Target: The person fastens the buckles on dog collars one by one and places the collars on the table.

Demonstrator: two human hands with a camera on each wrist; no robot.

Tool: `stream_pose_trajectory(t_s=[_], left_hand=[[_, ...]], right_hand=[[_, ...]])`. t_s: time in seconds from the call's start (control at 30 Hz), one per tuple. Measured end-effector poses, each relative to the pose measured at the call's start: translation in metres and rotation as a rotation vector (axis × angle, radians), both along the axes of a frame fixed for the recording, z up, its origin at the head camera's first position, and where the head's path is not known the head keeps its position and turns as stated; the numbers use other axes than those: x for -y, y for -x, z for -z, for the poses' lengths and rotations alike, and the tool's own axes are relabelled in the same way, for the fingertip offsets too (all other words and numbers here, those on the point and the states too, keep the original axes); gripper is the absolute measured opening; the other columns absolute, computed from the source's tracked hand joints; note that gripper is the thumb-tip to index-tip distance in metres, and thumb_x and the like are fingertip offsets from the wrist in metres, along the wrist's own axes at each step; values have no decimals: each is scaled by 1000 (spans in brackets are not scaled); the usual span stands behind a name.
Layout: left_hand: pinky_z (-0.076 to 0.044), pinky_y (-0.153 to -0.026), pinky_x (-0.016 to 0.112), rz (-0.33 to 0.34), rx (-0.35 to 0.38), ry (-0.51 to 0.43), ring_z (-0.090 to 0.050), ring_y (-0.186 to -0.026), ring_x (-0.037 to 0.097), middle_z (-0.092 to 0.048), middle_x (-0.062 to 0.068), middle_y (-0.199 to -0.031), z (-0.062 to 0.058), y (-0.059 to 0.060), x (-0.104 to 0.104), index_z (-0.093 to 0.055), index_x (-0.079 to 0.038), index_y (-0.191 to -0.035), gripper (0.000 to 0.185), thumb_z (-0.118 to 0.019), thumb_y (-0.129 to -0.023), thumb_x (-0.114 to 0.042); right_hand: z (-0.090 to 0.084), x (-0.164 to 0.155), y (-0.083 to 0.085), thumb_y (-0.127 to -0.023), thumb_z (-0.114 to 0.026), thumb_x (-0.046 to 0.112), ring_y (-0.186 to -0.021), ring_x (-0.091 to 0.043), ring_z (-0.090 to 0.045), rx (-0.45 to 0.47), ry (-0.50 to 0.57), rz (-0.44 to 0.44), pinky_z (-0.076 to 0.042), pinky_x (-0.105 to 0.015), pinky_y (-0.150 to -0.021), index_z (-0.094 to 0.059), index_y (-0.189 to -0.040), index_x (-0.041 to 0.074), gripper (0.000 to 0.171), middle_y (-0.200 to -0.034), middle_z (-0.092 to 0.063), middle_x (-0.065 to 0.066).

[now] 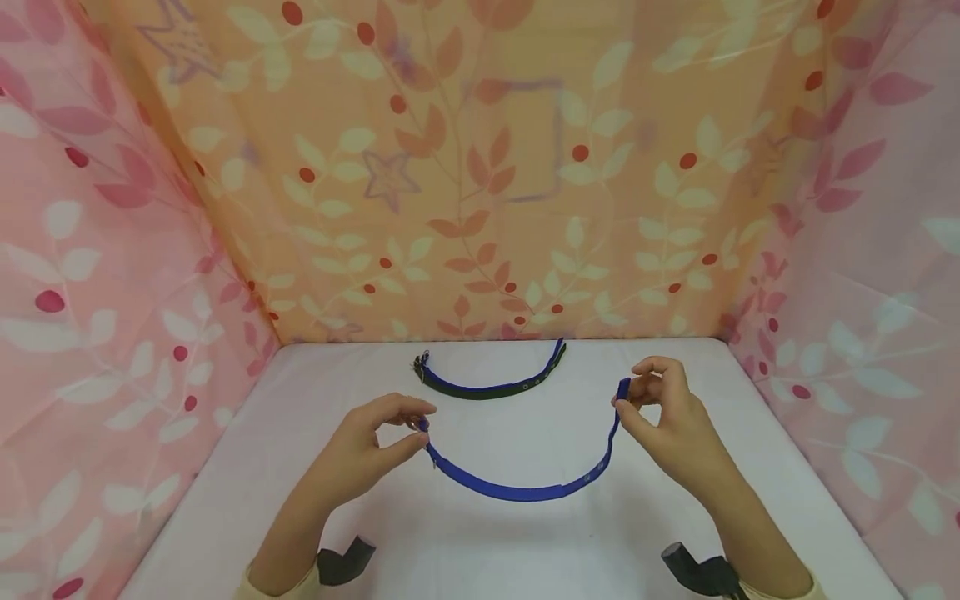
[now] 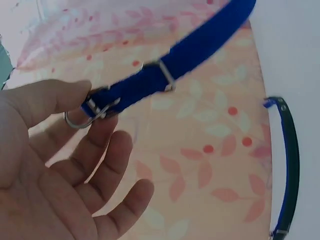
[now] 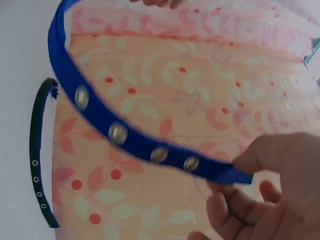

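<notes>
You have the blue collar (image 1: 525,487) up off the bench (image 1: 480,550), one end in each hand, and it sags in a curve between them. Your left hand (image 1: 367,450) pinches the buckle end between thumb and forefinger, the other fingers (image 2: 112,200) loosely spread. Your right hand (image 1: 667,417) pinches the eyelet end the same way, with four metal eyelets showing along the strap just short of the tip. The two ends are well apart and the tip is not threaded through the buckle (image 2: 95,107), so I judge the collar unfastened and any buckling not yet begun. A second collar (image 1: 487,382), darker, lies open on the bench beyond your hands, untouched. No brand, label or writing is readable on either strap
</notes>
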State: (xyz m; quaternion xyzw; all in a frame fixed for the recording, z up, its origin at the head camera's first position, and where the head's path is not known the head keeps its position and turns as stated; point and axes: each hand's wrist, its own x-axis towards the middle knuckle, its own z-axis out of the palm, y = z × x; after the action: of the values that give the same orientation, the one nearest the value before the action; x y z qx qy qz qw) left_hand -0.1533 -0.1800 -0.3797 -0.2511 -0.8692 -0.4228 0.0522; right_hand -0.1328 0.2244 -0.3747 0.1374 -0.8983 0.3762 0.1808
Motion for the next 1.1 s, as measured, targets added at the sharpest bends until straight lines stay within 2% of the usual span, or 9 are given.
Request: stream_pose_trajectory(t_s=[0.1,0.23,0.33,0.47,0.57,0.67,0.83,0.9,1.1], left_hand=[[-56,-95,43,-112,-12,-20,-64,-100,6,-70,-13,-105,-5,-7,-14,-68,-28,-124,37,-81,-90,-22],[-56,-94,40,-271,-3,-31,-63,-100,7,-70,-12,-103,-13,-22,-35,-66,-25,-125,40,-83,-88,-25],[-56,-94,40,-323,7,-78,-64,-99,8,-70,-12,-100,-17,-32,-46,-63,-24,-125,44,-85,-87,-23],[-56,-93,36,-302,11,-135,-64,-98,4,-70,-15,-100,-15,-38,-57,-64,-26,-118,41,-87,-84,-21],[-56,-92,34,-265,-17,-158,-63,-98,0,-69,-19,-101,-10,-40,-63,-68,-30,-112,37,-88,-83,-21],[-56,-90,31,-223,-66,-189,-63,-98,0,-69,-22,-102,-5,-41,-66,-71,-33,-111,35,-88,-82,-21],[-55,-89,28,-111,-132,-254,-64,-101,7,-71,-17,-105,-1,-41,-68,-74,-31,-117,34,-84,-86,-23],[-55,-89,27,-78,-138,-282,-64,-102,9,-72,-15,-107,1,-41,-69,-75,-31,-119,34,-83,-87,-23],[-56,-90,26,-71,-120,-286,-65,-105,8,-72,-19,-107,2,-48,-71,-76,-33,-118,34,-84,-86,-23]], right_hand=[[-6,10,-5,-95,-72,13,-94,-17,-64,-27,-57,108,-53,-30,-70,-43,-124,9,41,-99,-71,0],[-10,20,-12,-91,-73,9,-90,-13,-62,-129,-105,129,-50,-25,-70,-57,-112,11,27,-99,-70,3],[-13,27,-17,-87,-75,6,-90,-10,-59,-197,-114,131,-48,-21,-73,-62,-108,13,25,-99,-68,5],[-14,37,-23,-85,-78,5,-90,-9,-58,-274,-125,138,-46,-18,-73,-65,-105,14,26,-98,-67,6],[-13,43,-25,-83,-80,6,-90,-9,-58,-332,-147,107,-46,-18,-75,-66,-104,14,26,-96,-67,6],[-13,47,-27,-82,-81,7,-93,-8,-58,-373,-159,38,-45,-17,-82,-66,-103,14,27,-97,-66,7],[-13,46,-28,-82,-81,7,-97,-7,-59,-399,-137,-132,-43,-19,-91,-66,-106,17,30,-101,-66,11],[-12,46,-28,-86,-79,9,-98,-7,-60,-400,-130,-201,-42,-20,-94,-67,-107,19,26,-103,-66,12],[-9,54,-28,-102,-64,23,-97,-8,-62,-496,-139,-334,-41,-25,-96,-71,-106,21,8,-102,-69,14]])
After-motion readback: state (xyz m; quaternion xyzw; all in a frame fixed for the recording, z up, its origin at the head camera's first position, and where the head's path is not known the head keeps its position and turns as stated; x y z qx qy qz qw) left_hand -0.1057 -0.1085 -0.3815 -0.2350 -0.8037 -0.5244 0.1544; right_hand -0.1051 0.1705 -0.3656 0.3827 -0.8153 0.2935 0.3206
